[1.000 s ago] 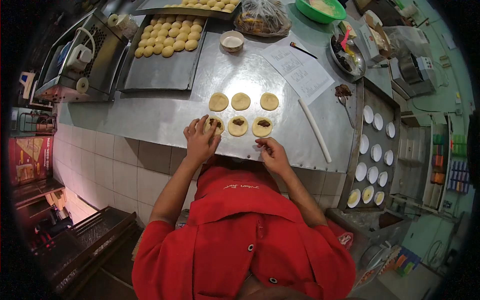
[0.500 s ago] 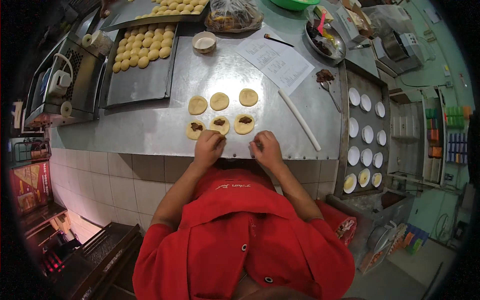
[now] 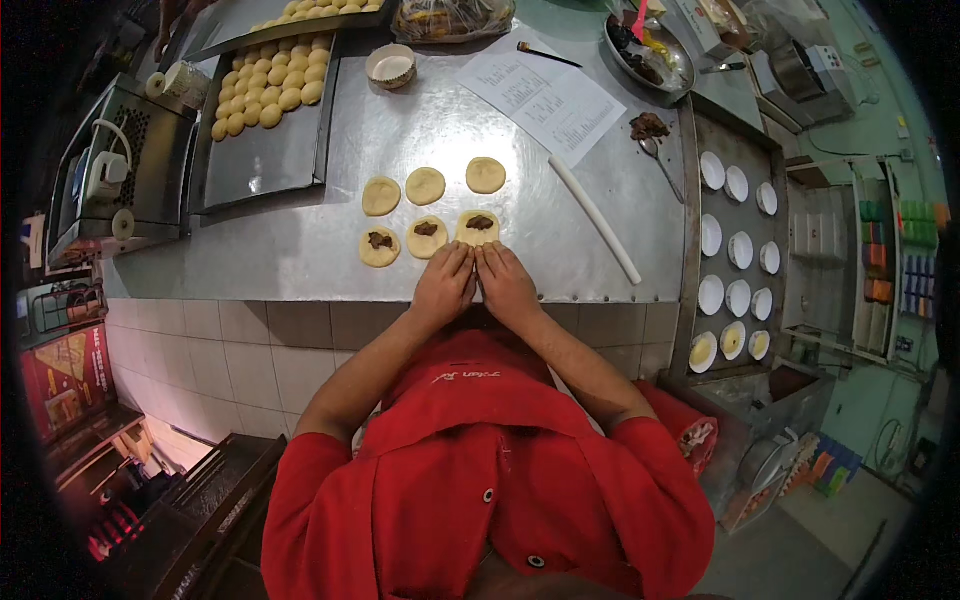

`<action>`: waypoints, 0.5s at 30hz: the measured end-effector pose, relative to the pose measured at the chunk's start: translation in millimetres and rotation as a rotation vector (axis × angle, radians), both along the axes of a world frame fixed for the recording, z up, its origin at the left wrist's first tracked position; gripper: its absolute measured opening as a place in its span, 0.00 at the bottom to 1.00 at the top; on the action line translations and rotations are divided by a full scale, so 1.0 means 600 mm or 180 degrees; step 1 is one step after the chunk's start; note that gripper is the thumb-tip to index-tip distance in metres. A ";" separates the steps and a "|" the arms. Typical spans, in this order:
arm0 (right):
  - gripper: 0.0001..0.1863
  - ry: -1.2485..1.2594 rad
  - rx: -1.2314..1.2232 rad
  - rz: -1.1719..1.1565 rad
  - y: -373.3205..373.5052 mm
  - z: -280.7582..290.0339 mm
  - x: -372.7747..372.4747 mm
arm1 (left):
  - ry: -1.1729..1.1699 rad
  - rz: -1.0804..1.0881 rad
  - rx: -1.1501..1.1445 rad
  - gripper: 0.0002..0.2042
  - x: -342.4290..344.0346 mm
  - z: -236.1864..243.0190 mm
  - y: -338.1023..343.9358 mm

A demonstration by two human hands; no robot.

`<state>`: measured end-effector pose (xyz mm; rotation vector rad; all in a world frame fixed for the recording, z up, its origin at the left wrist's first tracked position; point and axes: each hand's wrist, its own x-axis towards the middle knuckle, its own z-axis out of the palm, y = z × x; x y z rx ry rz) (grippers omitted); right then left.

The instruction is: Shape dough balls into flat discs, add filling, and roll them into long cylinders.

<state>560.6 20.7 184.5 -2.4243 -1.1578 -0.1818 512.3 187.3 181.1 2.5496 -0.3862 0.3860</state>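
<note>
Head view, from my remote seat: both bare hands meet at the near edge of a metal bench [image 3: 280, 275]. Left hand [image 3: 443, 290] and right hand [image 3: 508, 288] sit side by side, fingers drawn close together and bent, tips touching the near edge of the right-hand filled disc [image 3: 478, 234]. Whether they pinch the dough I cannot tell; thumbs and undersides are hidden from me.

That disc lies flat at the right end of the near row, brown filling [image 3: 480, 222] showing uncovered on top. Left of it in the same row: middle filled disc [image 3: 427, 243] and left filled disc [image 3: 380, 256], likewise open-faced. Far row: three plain discs [image 3: 426, 186], the right one set a little apart from the other two.

Right of the discs, a white rod [image 3: 595, 220] lies slantwise. Beyond it, a printed sheet [image 3: 543, 102] with a brush [image 3: 548, 54] across its far edge. Farther right, a spoon [image 3: 662, 170] touches a brown heap [image 3: 650, 126].

Far left, I note a tray [image 3: 260, 170] of dough balls [image 3: 270, 116]. At right, a dark tray [image 3: 735, 135] carries white cups [image 3: 739, 250]; the nearest three hold something pale yellow.
</note>
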 end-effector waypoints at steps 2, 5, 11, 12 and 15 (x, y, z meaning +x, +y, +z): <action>0.23 0.0093 -0.0095 0.0002 -0.003 0.011 -0.015 | 0.0062 -0.0020 0.0117 0.22 -0.019 0.004 -0.007; 0.24 0.0152 -0.0311 -0.0027 -0.007 0.016 -0.042 | 0.0168 -0.0081 0.0325 0.23 -0.042 0.003 -0.019; 0.15 0.0424 -0.0465 0.0099 -0.011 0.038 -0.051 | 0.0107 -0.0354 0.0334 0.18 -0.055 0.025 -0.007; 0.10 0.0876 -0.0567 0.0223 -0.011 0.053 -0.046 | 0.0444 -0.0593 0.0289 0.14 -0.053 0.030 0.001; 0.06 0.1341 -0.0429 -0.0124 -0.002 0.073 0.011 | 0.0896 -0.0725 0.0006 0.08 -0.020 0.054 0.022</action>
